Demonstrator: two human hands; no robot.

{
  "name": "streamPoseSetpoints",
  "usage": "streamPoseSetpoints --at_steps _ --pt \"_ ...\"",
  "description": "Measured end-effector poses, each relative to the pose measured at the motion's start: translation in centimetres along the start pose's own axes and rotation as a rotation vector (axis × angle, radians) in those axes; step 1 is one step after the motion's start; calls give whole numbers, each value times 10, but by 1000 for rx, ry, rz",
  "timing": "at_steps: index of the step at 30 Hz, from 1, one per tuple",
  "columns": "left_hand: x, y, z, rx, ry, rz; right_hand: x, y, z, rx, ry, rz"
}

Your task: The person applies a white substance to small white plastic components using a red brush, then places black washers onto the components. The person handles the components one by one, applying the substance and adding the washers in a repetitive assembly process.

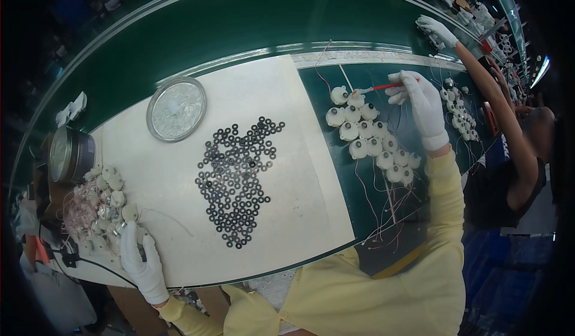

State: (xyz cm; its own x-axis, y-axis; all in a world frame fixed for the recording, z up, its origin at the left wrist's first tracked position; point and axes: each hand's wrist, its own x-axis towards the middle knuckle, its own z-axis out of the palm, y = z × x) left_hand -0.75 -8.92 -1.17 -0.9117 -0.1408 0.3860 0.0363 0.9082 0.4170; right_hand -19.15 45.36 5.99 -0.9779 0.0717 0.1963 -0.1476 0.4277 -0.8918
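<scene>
My right hand (pixel 426 105), in a white glove, is closed on a thin red-handled brush (pixel 386 86). Its pale tip meets one of the white round motors (pixel 356 98) in the far part of a cluster on the green surface. Dark centres show on most motors of that cluster (pixel 365 130), and thin wires trail from them. My left hand (pixel 142 263), gloved too, rests at the near edge of a heaped pile of white motors with pinkish wires (pixel 102 207). Its fingers are stretched and apart, touching the pile's edge; I see nothing held in them.
Many small black rings (pixel 236 177) lie spread on the white board (pixel 293 216). A round metal dish (pixel 176 109) with a glossy clear substance stands behind them. A dark tin (pixel 72 154) is at the left. At the right, a co-worker's gloved hand (pixel 437 30) reaches over the bench.
</scene>
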Motion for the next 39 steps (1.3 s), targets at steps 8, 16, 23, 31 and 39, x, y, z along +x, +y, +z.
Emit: streamPoseSetpoints --at_steps 8,16,23,31,39 --pt "0 1 0 4 -5 -3 -4 3 -1 -13 24 13" --pt "0 -1 0 30 1 26 -7 11 -4 8 43 7" --pt "0 0 0 14 7 20 -9 9 -7 12 51 19" --pt "-1 -3 1 20 21 22 -8 6 -1 49 48 -14" --pt "-1 -3 0 20 8 20 -8 6 -1 1 19 -15"
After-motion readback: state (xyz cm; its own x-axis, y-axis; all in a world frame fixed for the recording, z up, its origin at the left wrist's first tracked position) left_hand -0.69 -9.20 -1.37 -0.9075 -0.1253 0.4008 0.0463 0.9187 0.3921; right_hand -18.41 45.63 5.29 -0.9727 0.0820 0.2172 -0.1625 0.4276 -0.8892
